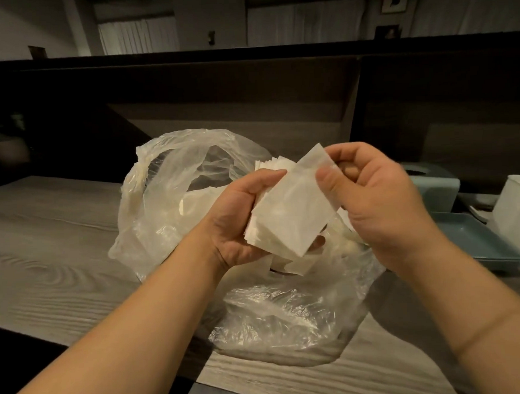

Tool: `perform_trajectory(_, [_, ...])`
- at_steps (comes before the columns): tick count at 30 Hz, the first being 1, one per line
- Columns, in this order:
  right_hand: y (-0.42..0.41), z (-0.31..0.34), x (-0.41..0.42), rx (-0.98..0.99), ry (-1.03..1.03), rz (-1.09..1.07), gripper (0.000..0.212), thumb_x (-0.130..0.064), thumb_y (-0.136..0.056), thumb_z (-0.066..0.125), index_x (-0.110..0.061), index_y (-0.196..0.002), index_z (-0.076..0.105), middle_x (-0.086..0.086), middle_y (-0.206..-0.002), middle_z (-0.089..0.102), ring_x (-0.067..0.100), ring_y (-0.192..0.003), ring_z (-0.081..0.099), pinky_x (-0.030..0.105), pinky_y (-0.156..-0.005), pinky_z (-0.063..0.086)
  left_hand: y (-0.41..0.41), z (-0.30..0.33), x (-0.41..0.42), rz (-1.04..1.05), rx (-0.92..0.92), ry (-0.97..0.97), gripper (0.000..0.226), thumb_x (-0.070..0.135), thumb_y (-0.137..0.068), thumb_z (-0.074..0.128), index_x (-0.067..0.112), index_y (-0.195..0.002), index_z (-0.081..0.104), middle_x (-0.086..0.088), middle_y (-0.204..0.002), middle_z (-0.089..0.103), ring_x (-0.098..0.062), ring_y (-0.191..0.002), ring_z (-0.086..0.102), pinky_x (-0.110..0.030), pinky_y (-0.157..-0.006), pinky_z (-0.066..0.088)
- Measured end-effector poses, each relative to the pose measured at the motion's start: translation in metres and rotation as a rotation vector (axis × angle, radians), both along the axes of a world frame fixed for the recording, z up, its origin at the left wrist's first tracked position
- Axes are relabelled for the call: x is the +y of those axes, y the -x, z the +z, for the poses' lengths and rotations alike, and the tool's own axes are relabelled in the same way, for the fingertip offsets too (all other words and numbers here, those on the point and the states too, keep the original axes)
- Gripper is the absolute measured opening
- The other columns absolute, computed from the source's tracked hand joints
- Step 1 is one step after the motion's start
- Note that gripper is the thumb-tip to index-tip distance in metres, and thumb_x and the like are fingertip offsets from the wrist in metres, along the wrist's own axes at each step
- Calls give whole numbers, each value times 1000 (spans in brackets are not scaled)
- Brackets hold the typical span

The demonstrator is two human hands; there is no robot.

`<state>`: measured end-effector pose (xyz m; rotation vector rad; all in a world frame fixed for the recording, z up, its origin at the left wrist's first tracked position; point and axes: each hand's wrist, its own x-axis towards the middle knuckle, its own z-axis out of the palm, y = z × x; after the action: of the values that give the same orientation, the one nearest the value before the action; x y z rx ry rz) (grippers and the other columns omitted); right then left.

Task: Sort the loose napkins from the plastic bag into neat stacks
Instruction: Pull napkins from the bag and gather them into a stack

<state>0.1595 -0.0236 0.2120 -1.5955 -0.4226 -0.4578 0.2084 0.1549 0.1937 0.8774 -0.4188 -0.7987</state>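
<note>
1. Stack of napkins (286, 222): thin, white, square sheets of soft paper, held in the air above the bag's open mouth, edges fanned and not yet even
2. Top napkin (307, 177): slightly translucent, lifted at its upper corner, tilted away from the rest of the stack
3. Left hand (239, 224): palm up under the stack, fingers curled round its left edge, thumb along the upper side, gripping the napkins
4. Right hand (372, 198): thumb and fingers pinching the upper right corner of the top napkin
5. Plastic bag (169, 200): clear, crinkled, glossy film with loop handles standing up, resting on the table directly below both hands, more loose white napkins visible inside
6. Table (46, 250): pale grey wood-grain surface, matte
7. Pale blue rectangular tray (475, 241) on the right, just beside the bag; white box (518, 215) at the far right edge; pale blue box (431, 189) behind the tray
</note>
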Motion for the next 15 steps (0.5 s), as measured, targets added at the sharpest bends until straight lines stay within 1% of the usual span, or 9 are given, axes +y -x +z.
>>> perform_trajectory(2, [-1,-3,2,-26,75,-60,13,-21,-96,66,-23,-109,64,-9,-90,75,5,-84,73,16,-65,55,2,0,-1,-25,-15,-21,50,34,-92,60,8,-135,61,-20,-121,62,-41,-101,65,-57,-92,55])
perform_trajectory(3, [-1,-4,2,-33,98,-89,13,-22,-96,67,-25,-108,63,-10,-90,74,3,-83,72,15,-65,55,2,0,0,-42,-20,-23,52,36,-93,58,8,-137,61,-22,-123,62,-43,-101,65,-59,-94,53])
perform_trajectory(5, [-2,-5,2,-26,94,-123,11,-22,-96,68,-25,-106,63,-9,-88,73,1,-81,70,14,-64,54,2,0,-1,-83,-25,-1,58,37,-95,57,11,-146,55,-24,-131,58,-46,-103,65,-61,-97,50])
perform_trajectory(7, [-4,-9,3,-16,81,-126,10,-22,-96,68,-26,-104,64,-7,-89,72,2,-80,69,14,-63,54,3,0,-2,-99,-41,15,60,39,-95,58,13,-149,53,-24,-134,57,-46,-102,64,-60,-95,52])
perform_trajectory(10, [-6,-16,4,-45,114,-112,11,-22,-96,69,-30,-102,66,-12,-92,71,2,-86,68,18,-67,55,4,-1,-4,-116,-91,2,65,45,-91,66,10,-145,56,-25,-124,62,-43,-99,64,-58,-94,53])
perform_trajectory(12, [-8,-20,3,-94,177,-130,17,-25,-95,71,-38,-106,69,-15,-96,67,7,-94,65,24,-76,56,5,-2,-4,-114,-113,-29,67,45,-86,74,7,-140,58,-25,-115,63,-40,-96,64,-54,-93,53])
perform_trajectory(13, [-10,-21,2,-129,230,-169,22,-29,-93,72,-44,-110,68,-18,-99,63,8,-101,61,30,-84,56,5,-2,-5,-127,-136,-43,65,43,-84,77,6,-136,60,-24,-111,62,-38,-94,63,-51,-92,53])
perform_trajectory(15, [-10,-20,0,-158,325,-234,34,-40,-91,72,-52,-122,64,-22,-106,54,11,-111,52,39,-97,51,7,-1,-5,-140,-191,-77,60,37,-80,80,4,-128,64,-23,-101,61,-34,-88,62,-45,-87,54])
